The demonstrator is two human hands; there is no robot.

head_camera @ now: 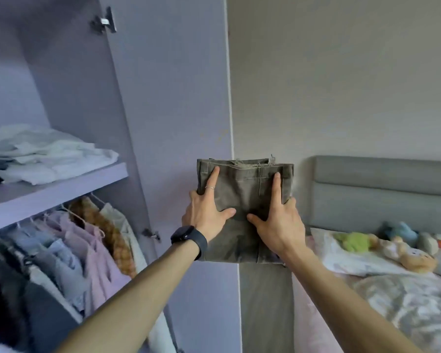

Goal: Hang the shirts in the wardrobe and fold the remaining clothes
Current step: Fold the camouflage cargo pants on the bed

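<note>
A folded olive-grey pair of trousers (245, 197) is held up in the air in front of the open wardrobe door (178, 103). My left hand (206, 210) grips its left edge, with forefinger and thumb on top and the other fingers hidden underneath. My right hand (278, 215) grips the right edge the same way. To the left, the wardrobe shelf (61, 189) carries a pile of folded white clothes (51, 156). Under it several shirts (87, 245) hang on hangers from the rail.
A bed (392, 301) with a patterned cover, a grey headboard (382, 192) and several soft toys (402, 250) stands at the right. A narrow strip of floor (265, 309) runs between the wardrobe door and the bed. A dark watch sits on my left wrist.
</note>
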